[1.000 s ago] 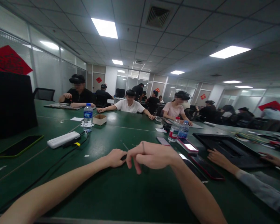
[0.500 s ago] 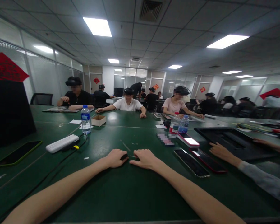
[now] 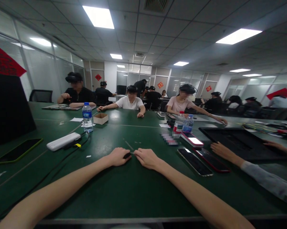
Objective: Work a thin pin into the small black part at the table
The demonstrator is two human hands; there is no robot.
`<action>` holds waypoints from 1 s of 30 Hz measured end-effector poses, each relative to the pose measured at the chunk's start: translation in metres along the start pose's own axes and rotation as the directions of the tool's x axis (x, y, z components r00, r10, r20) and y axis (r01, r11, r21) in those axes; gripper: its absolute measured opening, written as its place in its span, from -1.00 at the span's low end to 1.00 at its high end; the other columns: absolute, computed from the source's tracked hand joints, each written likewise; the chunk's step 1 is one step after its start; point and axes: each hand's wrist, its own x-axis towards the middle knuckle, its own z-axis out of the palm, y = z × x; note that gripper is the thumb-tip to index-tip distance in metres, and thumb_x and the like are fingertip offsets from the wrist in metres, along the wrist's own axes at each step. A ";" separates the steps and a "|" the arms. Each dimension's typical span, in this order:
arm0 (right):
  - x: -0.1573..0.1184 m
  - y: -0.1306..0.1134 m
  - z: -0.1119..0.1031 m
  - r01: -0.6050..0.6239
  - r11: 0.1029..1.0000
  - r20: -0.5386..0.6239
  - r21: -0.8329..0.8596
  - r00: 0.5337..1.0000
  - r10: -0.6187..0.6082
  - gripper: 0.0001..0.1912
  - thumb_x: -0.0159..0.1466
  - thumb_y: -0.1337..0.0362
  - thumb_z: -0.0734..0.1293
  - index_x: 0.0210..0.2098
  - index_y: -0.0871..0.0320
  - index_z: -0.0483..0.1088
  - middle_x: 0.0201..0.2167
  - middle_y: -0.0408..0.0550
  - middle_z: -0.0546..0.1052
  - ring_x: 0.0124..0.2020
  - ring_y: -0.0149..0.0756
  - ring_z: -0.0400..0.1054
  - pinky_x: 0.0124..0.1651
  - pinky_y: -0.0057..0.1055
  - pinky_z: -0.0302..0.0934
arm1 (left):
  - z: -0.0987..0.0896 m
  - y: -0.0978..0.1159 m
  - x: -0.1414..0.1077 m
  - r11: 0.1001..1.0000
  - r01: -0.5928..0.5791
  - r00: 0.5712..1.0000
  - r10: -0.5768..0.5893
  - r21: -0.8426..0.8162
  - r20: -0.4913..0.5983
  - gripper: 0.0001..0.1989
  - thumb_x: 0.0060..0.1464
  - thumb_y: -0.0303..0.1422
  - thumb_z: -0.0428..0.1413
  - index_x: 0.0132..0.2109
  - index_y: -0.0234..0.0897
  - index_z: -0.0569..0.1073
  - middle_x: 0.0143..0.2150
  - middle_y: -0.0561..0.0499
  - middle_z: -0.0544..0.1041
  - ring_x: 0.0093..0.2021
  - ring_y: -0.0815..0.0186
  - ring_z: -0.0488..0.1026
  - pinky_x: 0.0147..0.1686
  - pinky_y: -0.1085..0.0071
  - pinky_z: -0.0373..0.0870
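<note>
On the green table point(image 3: 105, 190), my left hand point(image 3: 119, 156) is closed round a small black object point(image 3: 127, 155), whose kind is too small to tell. Just to its right, my right hand point(image 3: 147, 158) has its thumb and fingers pressed together at a thin, light piece that sticks out from the black object. The fingertips of both hands are a short gap apart, near the middle of the view. Both forearms rest along the tabletop.
A white power bank point(image 3: 63, 142) with a black cable, a water bottle point(image 3: 87, 117) and an open box point(image 3: 100, 119) lie left. Phones point(image 3: 195, 162), two bottles and a black tray-like panel point(image 3: 243, 144) stand right, with another person's hands on the panel. People sit opposite.
My right thumb and fingers have closed together at the thin piece; they were apart before. The view has shifted slightly. Across the table, a person in pink has stretched an arm further right.
</note>
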 end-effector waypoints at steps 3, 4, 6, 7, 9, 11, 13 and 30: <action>0.002 0.002 0.001 -0.041 0.999 0.014 -0.015 0.999 0.041 -0.62 0.39 0.11 -0.05 0.03 0.04 0.23 -0.26 -0.05 0.41 -0.34 -0.38 0.32 -0.35 -0.49 0.07 | 0.000 -0.001 0.000 1.000 0.001 1.000 -0.001 -0.001 0.009 -0.65 0.18 -0.14 -0.16 -0.16 -0.25 0.41 -0.28 -0.10 0.53 -0.29 0.18 0.47 -0.33 0.36 0.30; 0.002 0.002 0.001 -0.056 0.998 0.027 -0.017 0.998 0.056 -0.61 0.39 0.09 -0.05 0.05 0.03 0.22 -0.25 -0.05 0.41 -0.35 -0.38 0.32 -0.37 -0.50 0.07 | 0.000 -0.001 0.000 1.000 -0.001 1.000 0.001 -0.004 0.007 -0.65 0.18 -0.14 -0.16 -0.16 -0.24 0.41 -0.28 -0.09 0.52 -0.29 0.19 0.47 -0.33 0.36 0.30; 0.002 0.003 0.000 -0.072 0.997 0.052 -0.013 0.996 0.073 -0.58 0.38 0.04 -0.07 0.01 0.03 0.25 -0.26 -0.05 0.42 -0.36 -0.39 0.33 -0.39 -0.51 0.06 | 0.000 -0.001 0.000 1.000 -0.009 1.000 0.009 -0.009 0.003 -0.65 0.19 -0.14 -0.16 -0.17 -0.24 0.41 -0.28 -0.10 0.52 -0.29 0.19 0.47 -0.33 0.36 0.30; 0.002 0.002 0.000 -0.079 0.997 0.059 -0.014 0.995 0.080 -0.55 0.37 0.03 -0.09 -0.03 0.05 0.28 -0.27 -0.05 0.43 -0.36 -0.38 0.34 -0.39 -0.51 0.07 | 0.000 -0.001 0.000 1.000 -0.011 1.000 0.011 -0.009 0.003 -0.65 0.19 -0.14 -0.16 -0.19 -0.25 0.41 -0.29 -0.10 0.52 -0.30 0.19 0.47 -0.33 0.36 0.30; 0.002 0.002 0.000 -0.095 0.995 0.066 -0.029 0.993 0.097 -0.49 0.37 0.00 -0.13 -0.14 0.08 0.32 -0.30 -0.05 0.45 -0.35 -0.36 0.35 -0.37 -0.50 0.08 | 0.000 0.000 0.000 1.000 -0.009 1.000 0.009 0.000 0.002 -0.65 0.19 -0.13 -0.16 -0.21 -0.25 0.41 -0.30 -0.10 0.52 -0.30 0.18 0.47 -0.33 0.36 0.30; 0.002 0.001 0.000 -0.118 0.991 0.064 -0.055 0.990 0.122 -0.46 0.36 -0.02 -0.15 -0.20 0.10 0.33 -0.32 -0.04 0.48 -0.35 -0.33 0.36 -0.35 -0.48 0.09 | 0.000 0.000 0.000 1.000 -0.010 1.000 0.010 0.012 -0.001 -0.65 0.19 -0.13 -0.16 -0.22 -0.25 0.41 -0.31 -0.10 0.52 -0.31 0.19 0.47 -0.34 0.36 0.29; 0.002 0.000 0.000 -0.127 0.990 0.065 -0.065 0.989 0.131 -0.45 0.35 -0.04 -0.15 -0.20 0.10 0.33 -0.33 -0.04 0.49 -0.36 -0.33 0.37 -0.35 -0.48 0.10 | -0.001 0.001 0.000 1.000 -0.010 1.000 0.010 0.019 -0.004 -0.65 0.19 -0.13 -0.16 -0.23 -0.24 0.40 -0.32 -0.09 0.51 -0.32 0.19 0.47 -0.35 0.37 0.29; 0.001 -0.002 0.000 -0.143 0.989 0.030 -0.028 0.989 0.144 -0.39 0.35 -0.04 -0.12 -0.33 0.13 0.42 -0.42 -0.05 0.51 -0.44 -0.38 0.38 -0.34 -0.49 0.15 | -0.004 0.003 -0.001 1.000 0.012 1.000 -0.012 -0.010 0.022 -0.64 0.19 -0.13 -0.17 -0.21 -0.25 0.42 -0.30 -0.10 0.51 -0.30 0.18 0.46 -0.33 0.35 0.30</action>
